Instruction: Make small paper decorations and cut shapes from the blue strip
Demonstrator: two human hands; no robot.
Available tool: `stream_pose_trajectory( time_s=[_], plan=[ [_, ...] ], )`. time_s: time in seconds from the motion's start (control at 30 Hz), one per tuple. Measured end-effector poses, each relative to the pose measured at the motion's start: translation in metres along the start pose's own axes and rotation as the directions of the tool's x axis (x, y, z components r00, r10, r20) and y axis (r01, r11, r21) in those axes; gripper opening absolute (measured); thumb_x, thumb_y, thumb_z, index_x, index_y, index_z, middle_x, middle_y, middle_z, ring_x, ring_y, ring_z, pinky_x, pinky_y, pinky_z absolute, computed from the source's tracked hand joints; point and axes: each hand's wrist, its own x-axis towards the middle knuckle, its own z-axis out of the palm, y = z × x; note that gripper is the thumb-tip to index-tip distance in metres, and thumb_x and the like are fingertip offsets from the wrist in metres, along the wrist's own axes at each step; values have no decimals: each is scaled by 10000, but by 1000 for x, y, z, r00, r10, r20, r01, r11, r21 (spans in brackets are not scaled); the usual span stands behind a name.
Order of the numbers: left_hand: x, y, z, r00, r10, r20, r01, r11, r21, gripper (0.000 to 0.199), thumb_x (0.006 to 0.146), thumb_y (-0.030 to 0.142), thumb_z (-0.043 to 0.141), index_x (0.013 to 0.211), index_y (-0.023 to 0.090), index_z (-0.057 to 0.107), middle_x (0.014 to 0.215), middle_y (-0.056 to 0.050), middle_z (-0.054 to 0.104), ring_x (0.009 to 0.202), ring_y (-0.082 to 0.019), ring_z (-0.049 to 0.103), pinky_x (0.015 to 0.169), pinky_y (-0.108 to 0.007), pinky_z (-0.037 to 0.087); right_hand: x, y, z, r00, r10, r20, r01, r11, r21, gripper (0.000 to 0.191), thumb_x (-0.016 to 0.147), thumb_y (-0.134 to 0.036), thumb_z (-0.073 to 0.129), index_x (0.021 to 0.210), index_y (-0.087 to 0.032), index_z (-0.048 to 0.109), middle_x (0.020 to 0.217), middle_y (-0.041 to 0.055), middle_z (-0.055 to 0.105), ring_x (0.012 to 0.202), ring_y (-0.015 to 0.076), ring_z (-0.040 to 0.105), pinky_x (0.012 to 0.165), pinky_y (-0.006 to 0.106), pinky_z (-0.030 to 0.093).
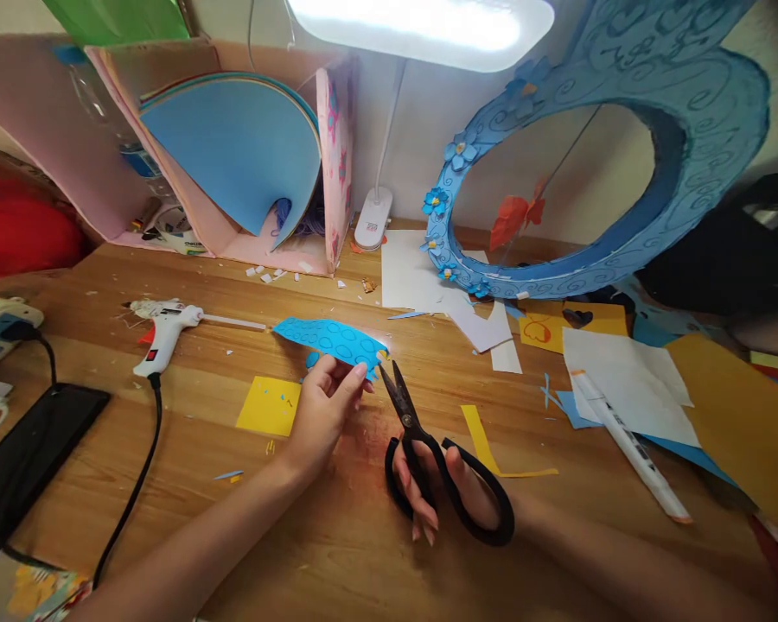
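Between thumb and fingers, my left hand (329,406) pinches a strip of blue paper (328,339) marked with drawn oval outlines. The strip is held a little above the wooden table (337,553), its right end cut ragged. My right hand (444,484) has its fingers through the handles of black scissors (410,421). Their blades are parted and point up at that ragged end, where a small yellow-and-white bit shows. A yellow paper square (268,406) with blue scraps on it lies left of my left hand. A yellow strip (481,441) lies right of the scissors.
A white glue gun (165,333) with its cord lies at left, near a black phone-like slab (35,471) and a power strip (6,328). A blue decorated ring (706,164) stands behind. A white marker (635,449) rests on papers at right. A lamp (428,26) hangs overhead.
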Motion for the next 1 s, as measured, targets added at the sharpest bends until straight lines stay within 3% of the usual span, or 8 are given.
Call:
stream_pose_trajectory(
  time_s=[0.1,0.27,0.53,0.7,1.0],
  plan=[
    [-2,-1,-3,998,43,-40,-42,999,3,229,776,361,619,703,161,532,621,34,580,540,-70,467,537,-202,357,-1,-2,0,1000,9,8,-9,1000,-15,758,681,-848,344,858,-142,554,528,-14,498,432,136,526,470,280,500],
    [-4,-3,-5,999,46,15,-46,999,26,217,778,373,618,738,169,555,662,23,591,600,-91,507,564,-210,369,0,-2,2,1000,3,7,-3,1000,-25,735,690,-841,349,862,-149,531,515,-23,490,408,127,503,491,285,509],
    [-13,0,4,990,-34,136,17,993,121,191,753,344,626,703,165,585,635,16,588,613,-116,529,604,-232,392,2,5,1,999,-43,-8,43,999,-9,736,706,-843,311,855,-152,515,503,-24,499,386,111,485,464,261,502],
    [-15,1,7,987,-92,135,73,988,135,244,728,341,628,581,167,542,563,16,568,576,-121,523,597,-238,390,1,10,-2,996,-94,-13,94,996,-3,698,763,-804,275,863,-157,517,505,-20,509,394,113,515,474,246,510],
    [-12,1,8,976,-143,164,126,986,111,293,736,360,622,544,168,512,538,22,535,557,-111,494,593,-238,372,0,15,-4,996,-69,-50,70,997,18,640,761,-797,303,829,-185,479,488,-40,478,377,111,488,453,245,501]
  ],
)
